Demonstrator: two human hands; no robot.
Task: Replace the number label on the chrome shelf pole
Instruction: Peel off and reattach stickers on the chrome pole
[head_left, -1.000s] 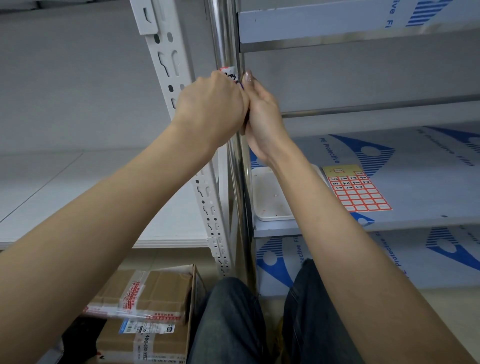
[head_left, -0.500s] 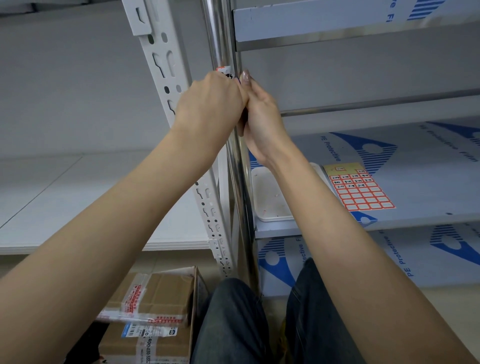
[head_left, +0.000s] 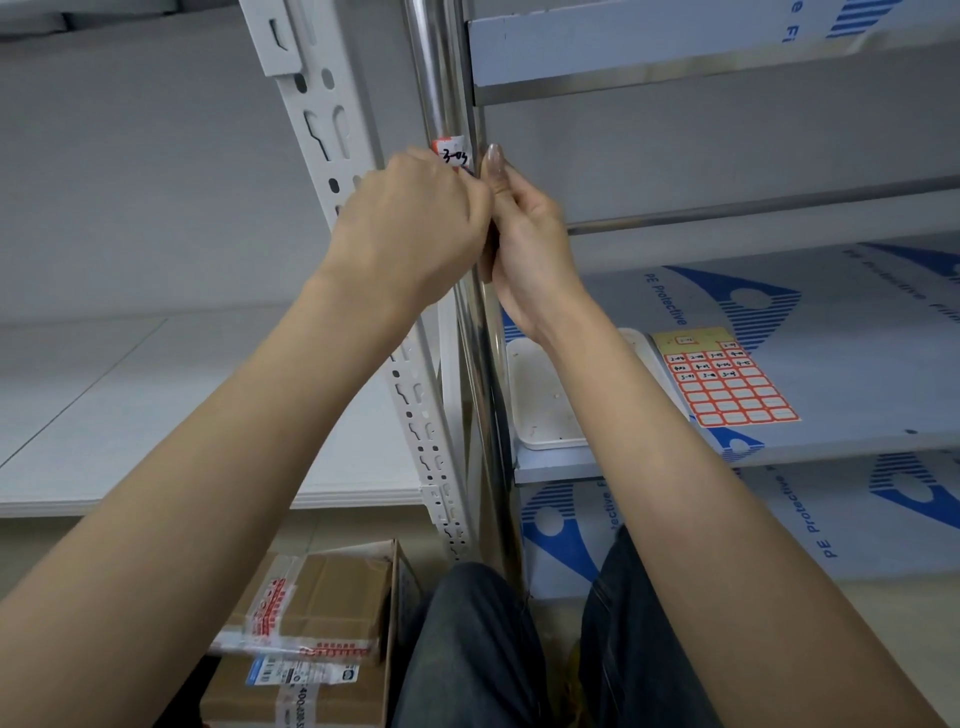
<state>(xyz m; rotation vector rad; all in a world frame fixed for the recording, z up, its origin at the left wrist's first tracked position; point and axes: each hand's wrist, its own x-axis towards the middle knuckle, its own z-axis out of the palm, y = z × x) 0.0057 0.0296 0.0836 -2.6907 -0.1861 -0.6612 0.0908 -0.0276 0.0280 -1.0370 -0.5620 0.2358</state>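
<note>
Since a second ago the left hand (head_left: 415, 228) has slipped slightly lower, uncovering more of the small white red-edged handwritten label (head_left: 453, 154) on the upright chrome shelf pole (head_left: 436, 78). Its fingers curl at the label's lower edge; whether they pinch it I cannot tell. The right hand (head_left: 524, 244) grasps the pole just below, thumb up.
</note>
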